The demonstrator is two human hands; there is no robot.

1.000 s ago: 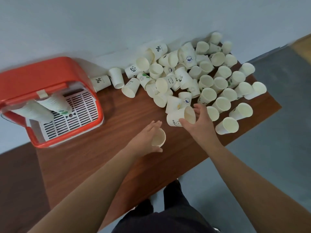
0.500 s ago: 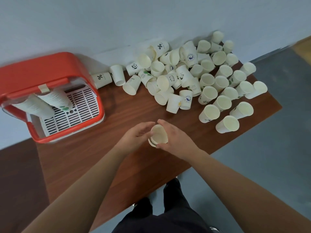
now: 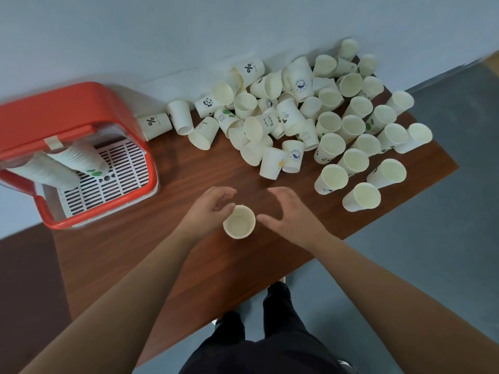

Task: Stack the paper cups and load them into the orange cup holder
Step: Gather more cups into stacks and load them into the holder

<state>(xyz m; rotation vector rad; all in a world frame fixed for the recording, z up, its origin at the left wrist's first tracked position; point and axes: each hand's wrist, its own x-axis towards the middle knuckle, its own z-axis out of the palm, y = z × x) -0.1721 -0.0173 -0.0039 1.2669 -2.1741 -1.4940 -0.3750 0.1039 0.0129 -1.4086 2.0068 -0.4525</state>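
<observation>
Your left hand (image 3: pixel 209 209) fingers curl round upright cream paper cup (image 3: pixel 239 222), right hand (image 3: pixel 290 215) spread open beside it, empty, brown wooden table (image 3: pixel 172 238)

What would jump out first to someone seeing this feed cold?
The sprawl of loose paper cups heaped over the far right of the wooden table, many tipped on their sides. Next, the bright orange cup holder at the left edge, with two cup stacks already hanging inside. Near the front centre, the left hand holds a small cup stack, with the right hand open beside it.
</observation>
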